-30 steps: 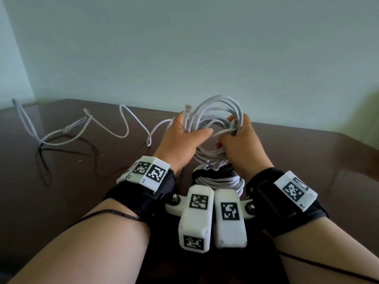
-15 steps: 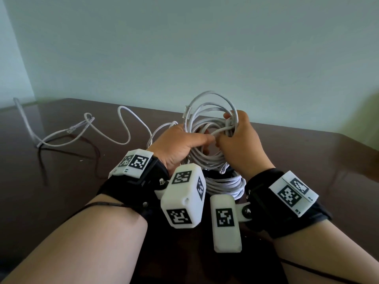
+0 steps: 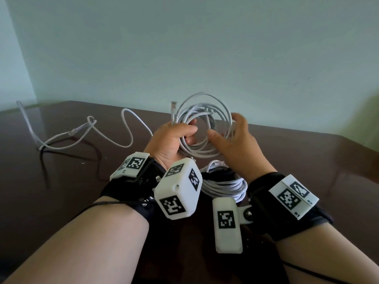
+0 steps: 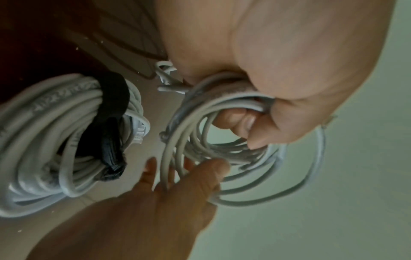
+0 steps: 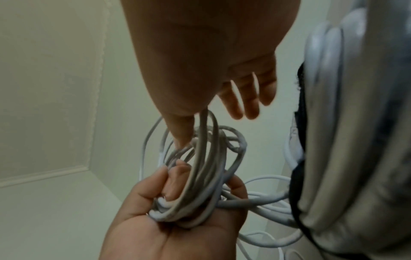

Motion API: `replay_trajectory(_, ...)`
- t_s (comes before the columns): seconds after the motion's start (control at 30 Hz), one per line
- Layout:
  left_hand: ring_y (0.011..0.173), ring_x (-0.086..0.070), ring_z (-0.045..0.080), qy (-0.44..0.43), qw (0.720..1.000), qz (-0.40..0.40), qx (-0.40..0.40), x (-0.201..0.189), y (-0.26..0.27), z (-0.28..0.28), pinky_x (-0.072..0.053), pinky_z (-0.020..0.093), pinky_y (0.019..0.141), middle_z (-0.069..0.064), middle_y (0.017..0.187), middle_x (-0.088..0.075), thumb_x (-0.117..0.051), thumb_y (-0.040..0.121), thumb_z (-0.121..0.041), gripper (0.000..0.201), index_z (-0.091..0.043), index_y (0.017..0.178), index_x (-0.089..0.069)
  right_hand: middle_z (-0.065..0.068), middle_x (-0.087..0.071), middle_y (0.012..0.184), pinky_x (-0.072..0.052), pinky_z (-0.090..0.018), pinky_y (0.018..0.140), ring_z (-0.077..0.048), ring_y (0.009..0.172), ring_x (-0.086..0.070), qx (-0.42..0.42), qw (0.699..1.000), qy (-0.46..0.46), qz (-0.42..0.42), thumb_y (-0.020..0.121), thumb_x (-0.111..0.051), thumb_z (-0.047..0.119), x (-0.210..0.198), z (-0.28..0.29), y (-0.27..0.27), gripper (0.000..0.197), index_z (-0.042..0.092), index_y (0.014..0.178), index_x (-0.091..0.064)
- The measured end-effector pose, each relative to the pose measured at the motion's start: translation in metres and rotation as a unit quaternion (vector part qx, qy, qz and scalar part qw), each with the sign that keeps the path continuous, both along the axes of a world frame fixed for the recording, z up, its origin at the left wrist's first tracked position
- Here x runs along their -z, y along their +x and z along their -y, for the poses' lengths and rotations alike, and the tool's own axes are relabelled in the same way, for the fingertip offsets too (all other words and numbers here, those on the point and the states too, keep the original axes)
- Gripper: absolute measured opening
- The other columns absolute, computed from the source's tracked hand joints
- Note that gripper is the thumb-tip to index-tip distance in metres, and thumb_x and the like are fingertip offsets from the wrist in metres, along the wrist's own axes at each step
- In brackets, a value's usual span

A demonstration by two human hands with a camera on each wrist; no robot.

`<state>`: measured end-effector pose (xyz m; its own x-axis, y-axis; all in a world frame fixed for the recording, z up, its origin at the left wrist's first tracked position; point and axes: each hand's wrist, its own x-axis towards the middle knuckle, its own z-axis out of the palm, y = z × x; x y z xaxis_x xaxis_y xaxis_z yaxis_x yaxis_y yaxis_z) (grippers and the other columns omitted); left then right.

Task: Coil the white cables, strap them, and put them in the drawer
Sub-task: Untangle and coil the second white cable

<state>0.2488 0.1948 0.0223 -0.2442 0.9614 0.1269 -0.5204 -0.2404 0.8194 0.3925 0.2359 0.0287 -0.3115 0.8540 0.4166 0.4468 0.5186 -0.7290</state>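
White cable coil [image 3: 202, 128] sits above the worktop [image 3: 61, 181], gripped by the left hand [image 3: 171, 140]; the right hand [image 3: 233, 144] touches it with straight fingers. Unstrapped, its loops could spring apart if that grip slackens.

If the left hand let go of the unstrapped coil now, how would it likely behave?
The unstrapped coil would probably spring apart: its loops sit uneven, gripped only by the left hand. It looks light and floppy. The strapped bundle keeps tight under its black strap.

Bare forearms wear black wrist straps [image 3: 131, 187] carrying white camera blocks [image 3: 178, 189] with black-and-white square markers.
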Motion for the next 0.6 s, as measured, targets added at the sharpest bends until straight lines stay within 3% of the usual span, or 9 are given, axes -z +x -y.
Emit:
replay_trajectory(0.07,0.055,-0.049,0.017,0.002,1.000,-0.002,-0.019,0.000,0.002,-0.003,-0.043,0.028,0.057,0.008,0.064,-0.051,-0.059,0.076,-0.003,0.014,-0.006,0.089,-0.063,-0.004,-0.043,0.139,-0.042,-0.033,0.098,-0.018,0.120,-0.049,-0.004,0.998,0.058,-0.036,0.088,-0.059,0.042,-0.002,-0.001,0.001,0.075,0.027,0.147,-0.016)
replay_trajectory(0.13,0.063,-0.050,0.022,0.001,1.000,-0.008,-0.013,0.000,0.004,-0.002,-0.044,0.031,0.063,0.012,0.076,-0.051,-0.063,0.068,-0.005,0.030,-0.003,0.098,-0.063,-0.001,-0.036,0.147,-0.039,-0.027,0.103,-0.013,0.127,-0.043,-0.045,0.994,0.093,-0.028,0.093,-0.054,0.031,-0.001,-0.002,0.001,0.069,0.028,0.149,-0.013)
replay_trajectory(0.2,0.056,-0.047,0.017,0.015,1.000,-0.010,0.009,-0.001,0.006,0.000,-0.042,0.029,0.062,0.008,0.067,-0.048,-0.060,0.071,-0.004,0.020,-0.004,0.091,-0.061,0.002,-0.040,0.146,-0.042,-0.006,0.087,-0.009,0.121,-0.049,-0.084,0.994,0.066,0.015,0.097,-0.046,0.025,0.001,-0.004,0.000,0.063,0.031,0.150,-0.012)
replay_trajectory(0.27,0.044,-0.042,0.010,0.032,0.999,-0.005,0.023,-0.001,0.004,0.001,-0.038,0.023,0.055,0.000,0.051,-0.043,-0.052,0.079,0.000,0.010,-0.007,0.080,-0.058,0.003,-0.046,0.142,-0.039,0.000,0.076,-0.006,0.111,-0.053,-0.097,0.994,0.042,0.023,0.099,-0.042,0.028,0.002,-0.004,0.000,0.058,0.034,0.149,-0.013)
replay_trajectory(0.3,0.040,-0.040,0.009,0.043,0.999,0.007,0.022,-0.003,0.004,0.002,-0.036,0.021,0.052,-0.002,0.047,-0.041,-0.051,0.078,0.000,0.011,-0.008,0.076,-0.058,0.003,-0.049,0.139,-0.041,-0.004,0.080,-0.006,0.109,-0.054,-0.095,0.995,0.038,-0.007,0.099,-0.040,0.032,0.003,-0.004,0.001,0.054,0.035,0.148,-0.017)
replay_trajectory(0.37,0.038,-0.037,0.007,0.070,0.996,0.047,0.006,-0.006,0.001,0.003,-0.034,0.020,0.050,-0.005,0.044,-0.039,-0.051,0.074,-0.003,0.010,-0.009,0.074,-0.059,0.001,-0.055,0.131,-0.046,-0.023,0.092,-0.012,0.111,-0.056,-0.075,0.991,0.027,-0.110,0.099,-0.034,0.043,0.003,-0.003,0.001,0.046,0.034,0.144,-0.030)
replay_trajectory(0.4,0.038,-0.035,0.007,0.080,0.994,0.068,-0.003,-0.006,-0.001,0.002,-0.035,0.020,0.051,-0.005,0.044,-0.037,-0.049,0.075,-0.003,0.011,-0.009,0.075,-0.058,-0.001,-0.059,0.123,-0.048,-0.030,0.091,-0.015,0.108,-0.057,-0.058,0.985,0.009,-0.163,0.099,-0.030,0.046,0.003,-0.003,0.000,0.043,0.030,0.139,-0.039)
replay_trajectory(0.5,0.037,-0.032,0.007,0.120,0.986,0.119,-0.003,-0.009,-0.007,0.003,-0.043,0.025,0.062,-0.007,0.043,-0.034,-0.036,0.085,-0.003,0.021,-0.008,0.077,-0.055,-0.005,-0.063,0.091,-0.049,-0.032,0.066,-0.018,0.078,-0.058,-0.040,0.953,-0.085,-0.287,0.101,-0.031,0.035,0.002,-0.005,-0.003,0.035,0.016,0.105,-0.060)
replay_trajectory(0.6,0.036,-0.033,0.007,0.152,0.980,0.128,0.022,-0.010,-0.012,0.004,-0.046,0.030,0.072,-0.007,0.043,-0.034,-0.040,0.077,-0.006,0.015,-0.008,0.076,-0.055,-0.009,-0.065,0.082,-0.052,-0.030,0.059,-0.019,0.066,-0.059,-0.025,0.972,-0.123,-0.197,0.093,-0.044,0.011,0.001,-0.005,-0.004,0.017,0.014,0.092,-0.060)
